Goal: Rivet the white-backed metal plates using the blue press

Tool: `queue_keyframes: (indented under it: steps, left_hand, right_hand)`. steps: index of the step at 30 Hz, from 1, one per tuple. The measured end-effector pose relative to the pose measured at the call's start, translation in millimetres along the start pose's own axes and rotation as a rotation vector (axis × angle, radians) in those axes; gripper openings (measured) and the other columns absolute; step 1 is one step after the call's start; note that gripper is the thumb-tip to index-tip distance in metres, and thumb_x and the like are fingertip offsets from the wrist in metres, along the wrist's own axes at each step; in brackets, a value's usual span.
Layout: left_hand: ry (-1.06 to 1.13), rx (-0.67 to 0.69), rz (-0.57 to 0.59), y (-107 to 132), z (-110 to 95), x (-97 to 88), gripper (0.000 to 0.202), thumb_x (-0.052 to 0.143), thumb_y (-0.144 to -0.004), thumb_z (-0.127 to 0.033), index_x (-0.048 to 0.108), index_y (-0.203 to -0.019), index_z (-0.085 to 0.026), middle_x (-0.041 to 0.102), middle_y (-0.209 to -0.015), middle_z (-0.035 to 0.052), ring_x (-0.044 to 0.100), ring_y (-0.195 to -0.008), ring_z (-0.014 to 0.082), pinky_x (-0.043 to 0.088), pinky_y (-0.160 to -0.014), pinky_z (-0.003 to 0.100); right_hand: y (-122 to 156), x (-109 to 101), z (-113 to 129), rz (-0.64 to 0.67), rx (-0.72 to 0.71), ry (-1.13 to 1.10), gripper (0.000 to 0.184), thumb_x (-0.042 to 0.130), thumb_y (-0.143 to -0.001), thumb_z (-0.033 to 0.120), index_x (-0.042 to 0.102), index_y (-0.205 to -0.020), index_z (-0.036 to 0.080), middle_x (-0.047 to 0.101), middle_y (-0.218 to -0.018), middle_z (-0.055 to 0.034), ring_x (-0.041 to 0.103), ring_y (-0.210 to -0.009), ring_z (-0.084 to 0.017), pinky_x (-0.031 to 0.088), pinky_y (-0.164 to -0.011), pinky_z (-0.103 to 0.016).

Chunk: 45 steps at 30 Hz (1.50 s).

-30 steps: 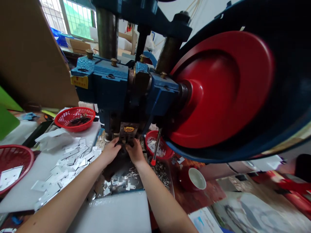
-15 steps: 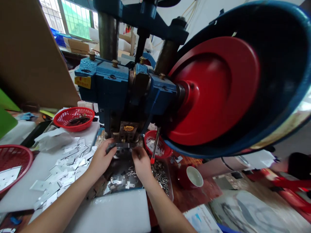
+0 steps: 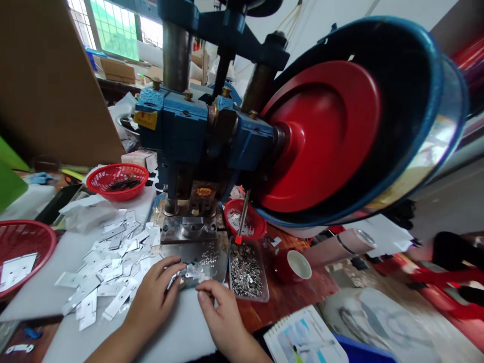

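Observation:
A blue press machine [image 3: 196, 131] with a big red flywheel [image 3: 325, 136] stands in front of me. Its grey die block [image 3: 189, 228] lies bare beneath the ram. My left hand [image 3: 153, 297] and my right hand [image 3: 221, 315] rest near the front edge of the bench, fingers curled onto a small pile of metal stampings [image 3: 192, 273]. Both hands pinch at these pieces; which piece each one grips is too small to make out. Several flat silver metal plates [image 3: 109, 267] lie spread on the white board [image 3: 34, 302] to the left.
A clear tray of tiny metal bits [image 3: 247, 264] sits right of my hands. Red baskets stand at far left [image 3: 22, 237], back left [image 3: 117, 181] and behind the tray [image 3: 244, 224]. A red cup [image 3: 295, 264] and a notebook [image 3: 306, 340] lie to the right. A cardboard sheet [image 3: 49, 80] leans left.
Both hands have drawn back from the die under the ram to the pile of stampings near the bench edge. The camera has pulled back and tilted.

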<state>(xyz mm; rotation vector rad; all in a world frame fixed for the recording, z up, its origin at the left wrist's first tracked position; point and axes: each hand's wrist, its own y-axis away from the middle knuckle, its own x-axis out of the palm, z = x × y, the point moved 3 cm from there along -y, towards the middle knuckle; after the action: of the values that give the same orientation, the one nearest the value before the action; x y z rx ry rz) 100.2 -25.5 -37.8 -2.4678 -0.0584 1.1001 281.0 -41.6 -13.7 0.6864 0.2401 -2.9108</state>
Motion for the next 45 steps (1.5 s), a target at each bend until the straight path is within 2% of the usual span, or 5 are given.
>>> queue_keyframes:
  steps: [8, 20, 26, 32, 45]
  left_hand:
    - [-0.057, 0.039, 0.048, -1.3, -2.4, -8.2, 0.022, 0.049, -0.086, -0.027, 0.065, -0.1, -0.029, 0.064, -0.11, 0.0062, 0.06, -0.102, 0.0237, 0.052, -0.087, 0.041]
    - [-0.341, -0.149, 0.144, -23.9, 61.6, -50.5, 0.033, 0.051, -0.082, -0.043, 0.065, -0.106, -0.025, 0.059, -0.12, 0.0092, 0.052, -0.114, 0.0308, 0.044, -0.094, 0.05]
    - [-0.358, -0.135, 0.21, -26.3, 57.7, -39.9, 0.036, 0.051, -0.083, -0.044, 0.063, -0.111, -0.027, 0.056, -0.126, 0.0091, 0.046, -0.122, 0.0311, 0.04, -0.097, 0.051]
    - [-0.382, -0.14, 0.181, -28.7, 51.3, -28.1, 0.033, 0.05, -0.083, -0.045, 0.064, -0.107, -0.027, 0.057, -0.128, 0.0081, 0.043, -0.125, 0.0325, 0.03, -0.102, 0.056]
    - [-0.418, -0.072, 0.153, -25.3, 41.4, -29.0, 0.03, 0.051, -0.084, -0.042, 0.067, -0.107, -0.034, 0.057, -0.129, 0.0057, 0.044, -0.125, 0.0313, 0.029, -0.104, 0.055]
  right_hand:
    - [-22.5, 6.8, -7.1, -0.023, -0.019, 0.063, 0.016, 0.05, -0.086, 0.022, 0.066, -0.089, 0.022, 0.07, -0.087, -0.0046, 0.064, -0.082, -0.018, 0.049, -0.074, -0.026]
    - [-13.8, 34.1, -3.2, 0.166, -0.118, 0.169, 0.016, 0.052, -0.085, 0.017, 0.067, -0.089, 0.023, 0.071, -0.087, -0.0018, 0.064, -0.082, -0.018, 0.045, -0.075, -0.026]
    - [-16.3, 33.6, -1.0, 0.224, -0.12, 0.216, 0.015, 0.052, -0.087, 0.02, 0.066, -0.089, 0.024, 0.071, -0.086, -0.0008, 0.063, -0.082, -0.017, 0.043, -0.075, -0.026]
    - [-15.0, 34.9, -1.4, 0.25, -0.136, 0.252, 0.015, 0.052, -0.087, 0.019, 0.066, -0.091, 0.025, 0.07, -0.087, -0.0004, 0.063, -0.081, -0.017, 0.042, -0.076, -0.027]
    - [-13.9, 37.3, -2.4, 0.268, -0.152, 0.287, 0.015, 0.052, -0.087, 0.019, 0.065, -0.09, 0.025, 0.07, -0.087, -0.0005, 0.062, -0.081, -0.017, 0.041, -0.075, -0.027]
